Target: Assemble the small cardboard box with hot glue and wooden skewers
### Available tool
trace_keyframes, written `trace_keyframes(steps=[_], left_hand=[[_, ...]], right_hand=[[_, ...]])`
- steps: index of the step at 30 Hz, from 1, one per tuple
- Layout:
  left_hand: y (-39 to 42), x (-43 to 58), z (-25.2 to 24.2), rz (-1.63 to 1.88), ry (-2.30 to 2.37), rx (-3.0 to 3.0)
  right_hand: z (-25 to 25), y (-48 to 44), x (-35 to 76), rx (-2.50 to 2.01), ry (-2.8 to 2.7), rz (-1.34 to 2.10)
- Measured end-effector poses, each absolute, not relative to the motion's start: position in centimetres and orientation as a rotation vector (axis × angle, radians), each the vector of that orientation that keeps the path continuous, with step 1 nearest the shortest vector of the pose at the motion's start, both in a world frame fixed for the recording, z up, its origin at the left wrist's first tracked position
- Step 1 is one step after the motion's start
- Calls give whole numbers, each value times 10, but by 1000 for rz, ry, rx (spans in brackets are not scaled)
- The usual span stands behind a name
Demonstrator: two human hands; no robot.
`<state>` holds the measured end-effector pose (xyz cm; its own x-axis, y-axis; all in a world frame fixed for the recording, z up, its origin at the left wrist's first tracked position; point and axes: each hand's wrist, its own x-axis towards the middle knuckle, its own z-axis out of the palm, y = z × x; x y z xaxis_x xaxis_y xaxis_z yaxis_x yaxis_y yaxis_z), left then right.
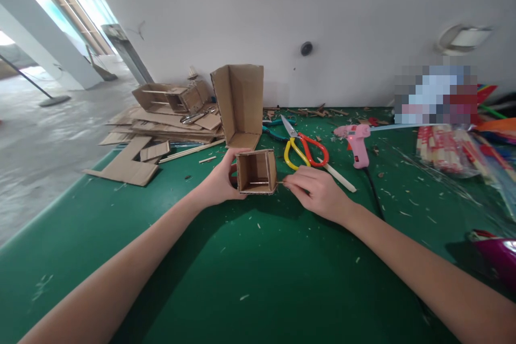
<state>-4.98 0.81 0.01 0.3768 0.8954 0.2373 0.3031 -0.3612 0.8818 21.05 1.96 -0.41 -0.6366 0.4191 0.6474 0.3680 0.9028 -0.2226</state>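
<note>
A small open-topped cardboard box (253, 165) is gripped at its left side by my left hand (221, 181), the thumb along the upper edge and fingers beneath. A thin stick spans the inside of the box near its lower wall. At the right, my right hand (316, 192) pinches a thin wooden stick (281, 182) whose tip meets the box's right wall. Just beyond that hand lie scissors (300, 145) with one yellow and one red handle. Behind the box stands a taller folded cardboard piece (245, 102).
A pink glue gun (357, 142) with a black cord rests on the green table (209, 285). Cardboard sheets (169, 131) are stacked at the left, topped by another cardboard construction (171, 98). Bagged wooden sticks (441, 150) lie right; a purple object (497, 258) sits at the right edge.
</note>
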Motion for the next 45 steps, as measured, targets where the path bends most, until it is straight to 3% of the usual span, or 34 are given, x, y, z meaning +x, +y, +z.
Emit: trace_keyframes(steps=[45], left_hand=[[8, -49, 2, 957, 1053, 1880]], right_hand=[[-6, 20, 208, -572, -2277, 193]])
